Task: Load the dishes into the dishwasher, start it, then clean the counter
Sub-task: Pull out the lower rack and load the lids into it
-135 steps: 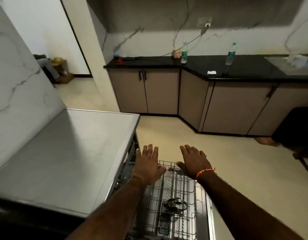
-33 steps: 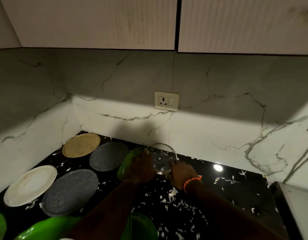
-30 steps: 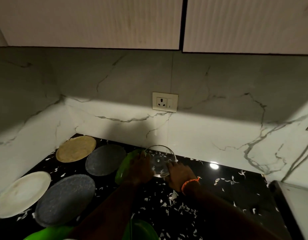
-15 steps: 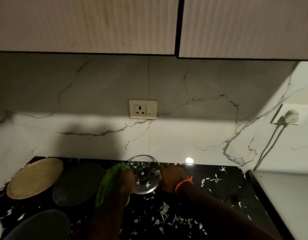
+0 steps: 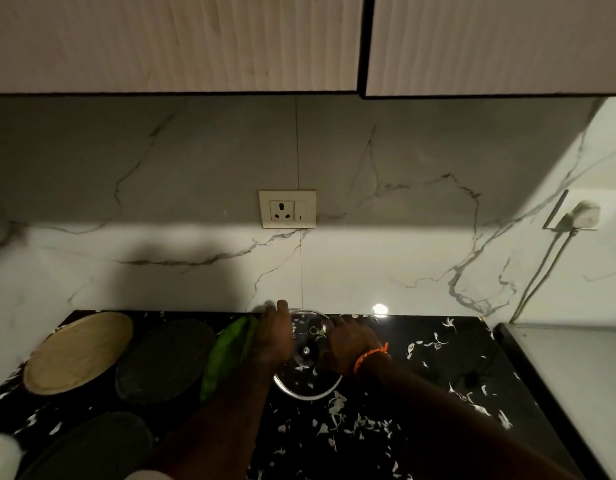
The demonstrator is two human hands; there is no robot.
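Observation:
A round glass lid [image 5: 308, 372] with a metal rim and a small centre knob is tilted up above the black counter [image 5: 421, 393]. My left hand [image 5: 275, 337] grips its left edge with the fingers over the top rim. My right hand [image 5: 348, 344], with an orange band at the wrist, grips its right edge. A green plate [image 5: 227, 355] lies just left of the lid, partly behind my left hand. Further left lie a tan plate [image 5: 78, 351], a dark grey plate [image 5: 164, 362], another grey plate [image 5: 88, 445] and the edge of a white plate [image 5: 0, 455].
White scraps [image 5: 351, 424] litter the counter. The marble backsplash carries a socket [image 5: 287, 208] in the middle and a plugged-in cable [image 5: 573, 220] at the right. The grey dishwasher top [image 5: 576, 375] adjoins the counter at the right. Wall cabinets [image 5: 182, 43] hang overhead.
I turned from the dishwasher rack to the counter and took the glass lid in both hands. In the last second the lid has tipped up and lifted off the counter; the view shifted right.

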